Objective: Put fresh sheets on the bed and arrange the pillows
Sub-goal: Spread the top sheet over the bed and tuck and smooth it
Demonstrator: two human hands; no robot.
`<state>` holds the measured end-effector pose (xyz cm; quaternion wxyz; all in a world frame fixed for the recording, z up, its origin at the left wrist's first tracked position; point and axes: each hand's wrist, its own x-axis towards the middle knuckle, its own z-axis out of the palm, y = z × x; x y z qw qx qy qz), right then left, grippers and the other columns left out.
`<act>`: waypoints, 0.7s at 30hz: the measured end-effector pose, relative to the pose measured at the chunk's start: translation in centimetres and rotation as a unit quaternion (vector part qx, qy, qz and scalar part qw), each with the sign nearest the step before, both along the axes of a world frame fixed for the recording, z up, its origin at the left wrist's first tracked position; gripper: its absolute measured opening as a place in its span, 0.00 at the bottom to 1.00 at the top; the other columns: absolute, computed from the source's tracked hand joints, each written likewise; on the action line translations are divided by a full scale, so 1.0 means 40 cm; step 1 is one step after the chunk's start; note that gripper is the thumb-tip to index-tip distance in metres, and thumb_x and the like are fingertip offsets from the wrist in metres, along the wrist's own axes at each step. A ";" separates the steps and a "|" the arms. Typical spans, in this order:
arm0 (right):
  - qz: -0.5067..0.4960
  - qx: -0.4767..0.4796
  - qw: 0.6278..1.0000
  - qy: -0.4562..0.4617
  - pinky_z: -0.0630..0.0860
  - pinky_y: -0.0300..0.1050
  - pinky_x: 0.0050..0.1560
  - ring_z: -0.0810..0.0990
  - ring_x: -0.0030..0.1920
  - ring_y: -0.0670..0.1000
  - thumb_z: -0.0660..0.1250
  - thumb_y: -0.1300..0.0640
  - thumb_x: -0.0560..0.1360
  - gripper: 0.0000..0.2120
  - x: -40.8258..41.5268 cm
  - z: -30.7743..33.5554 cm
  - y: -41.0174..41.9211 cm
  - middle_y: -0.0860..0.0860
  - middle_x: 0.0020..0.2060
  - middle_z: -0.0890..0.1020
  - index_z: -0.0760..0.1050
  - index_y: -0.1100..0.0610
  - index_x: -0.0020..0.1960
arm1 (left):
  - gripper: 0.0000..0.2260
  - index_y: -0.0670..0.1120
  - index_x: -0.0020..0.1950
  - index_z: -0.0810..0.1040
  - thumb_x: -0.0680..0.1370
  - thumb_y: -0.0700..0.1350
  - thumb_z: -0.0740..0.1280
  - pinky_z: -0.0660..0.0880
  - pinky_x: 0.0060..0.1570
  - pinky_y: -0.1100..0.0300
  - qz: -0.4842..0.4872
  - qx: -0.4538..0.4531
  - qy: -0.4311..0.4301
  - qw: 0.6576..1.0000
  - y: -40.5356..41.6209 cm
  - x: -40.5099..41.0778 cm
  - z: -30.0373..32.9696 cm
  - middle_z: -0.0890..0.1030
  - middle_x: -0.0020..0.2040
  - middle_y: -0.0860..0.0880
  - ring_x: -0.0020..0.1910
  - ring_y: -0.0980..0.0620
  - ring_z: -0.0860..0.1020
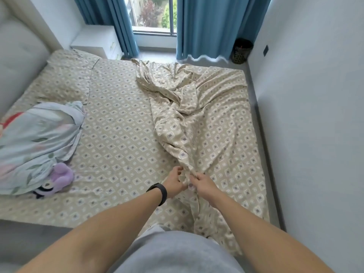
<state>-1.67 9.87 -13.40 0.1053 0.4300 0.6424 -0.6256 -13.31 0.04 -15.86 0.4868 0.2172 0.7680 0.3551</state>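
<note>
A beige sheet with a diamond pattern (118, 123) covers the bed. A loose, crumpled cover of the same pattern (189, 107) lies bunched across the bed's right half and trails toward me. My left hand (175, 182), with a black wristband, and my right hand (202, 183) both pinch a gathered edge of this loose cover near the bed's front edge, close together. A pillow in the matching pattern (65, 77) lies at the far left by the headboard. In front of it sits a pillow in a pale blue floral case (37, 142).
A purple plush toy (59, 178) lies against the blue pillow. A grey padded headboard (17, 56) stands at the left, a white nightstand (96, 41) and blue curtains (204, 26) at the back, a dark bin (241, 51) in the corner, and a wall close on the right.
</note>
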 end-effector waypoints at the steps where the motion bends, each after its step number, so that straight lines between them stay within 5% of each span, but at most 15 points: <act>1: -0.014 -0.013 1.000 0.009 0.74 0.47 0.47 0.82 0.48 0.55 0.59 0.49 0.85 0.13 0.008 0.000 0.000 0.56 0.52 0.85 0.80 0.53 0.58 | 0.32 0.48 0.74 0.59 0.75 0.34 0.69 0.73 0.41 0.66 -0.018 -0.014 0.006 1.000 0.009 0.006 -0.007 0.66 0.62 0.53 0.55 0.51 0.72; 4: -0.064 -0.052 0.996 0.033 0.75 0.47 0.47 0.80 0.45 0.53 0.60 0.50 0.85 0.12 0.032 0.004 0.005 0.52 0.46 0.85 0.81 0.53 0.53 | 0.21 0.47 0.65 0.73 0.73 0.38 0.71 0.77 0.48 0.54 -0.103 -0.053 0.075 0.990 0.033 -0.008 -0.045 0.77 0.56 0.51 0.55 0.49 0.77; 6: -0.091 -0.072 0.992 0.046 0.74 0.48 0.45 0.77 0.42 0.54 0.61 0.51 0.84 0.12 0.054 0.005 0.016 0.53 0.41 0.82 0.79 0.55 0.48 | 0.07 0.43 0.54 0.80 0.78 0.44 0.68 0.75 0.49 0.53 -0.178 -0.113 0.135 0.968 0.037 -0.020 -0.055 0.82 0.49 0.45 0.48 0.45 0.79; 7: -0.104 -0.069 0.991 0.050 0.72 0.49 0.45 0.75 0.41 0.54 0.61 0.51 0.84 0.13 0.066 0.007 0.023 0.53 0.40 0.81 0.78 0.56 0.46 | 0.08 0.42 0.52 0.81 0.80 0.45 0.67 0.75 0.49 0.53 -0.196 -0.128 0.160 0.959 0.038 -0.023 -0.064 0.82 0.48 0.43 0.47 0.44 0.79; 14: -0.182 0.204 0.959 -0.073 0.66 0.48 0.35 0.72 0.35 0.52 0.58 0.48 0.85 0.18 0.115 0.002 0.079 0.48 0.34 0.74 0.69 0.54 0.38 | 0.10 0.44 0.48 0.77 0.84 0.45 0.60 0.68 0.39 0.54 -0.142 -0.051 0.267 0.952 0.005 -0.031 -0.050 0.76 0.41 0.48 0.42 0.44 0.74; 16: -0.157 0.278 0.943 -0.098 0.73 0.51 0.43 0.76 0.44 0.53 0.58 0.49 0.84 0.13 0.118 -0.017 0.069 0.48 0.43 0.76 0.72 0.51 0.43 | 0.10 0.46 0.43 0.75 0.83 0.44 0.59 0.69 0.39 0.52 -0.097 -0.025 0.284 0.953 -0.011 -0.037 -0.032 0.76 0.38 0.49 0.41 0.44 0.75; 18: -0.091 0.322 0.938 -0.095 0.74 0.50 0.54 0.73 0.57 0.53 0.60 0.50 0.82 0.07 0.106 -0.024 0.042 0.48 0.58 0.73 0.72 0.50 0.58 | 0.10 0.48 0.41 0.71 0.83 0.43 0.60 0.67 0.37 0.54 -0.067 -0.005 0.285 0.956 -0.027 -0.049 -0.013 0.74 0.35 0.51 0.39 0.45 0.73; 21: 0.055 0.329 0.941 -0.055 0.69 0.50 0.64 0.64 0.63 0.52 0.64 0.49 0.75 0.26 0.057 -0.020 -0.030 0.48 0.65 0.62 0.61 0.46 0.72 | 0.09 0.48 0.41 0.70 0.81 0.40 0.61 0.66 0.37 0.54 -0.101 0.010 0.306 0.947 -0.040 -0.054 0.031 0.73 0.35 0.50 0.38 0.46 0.72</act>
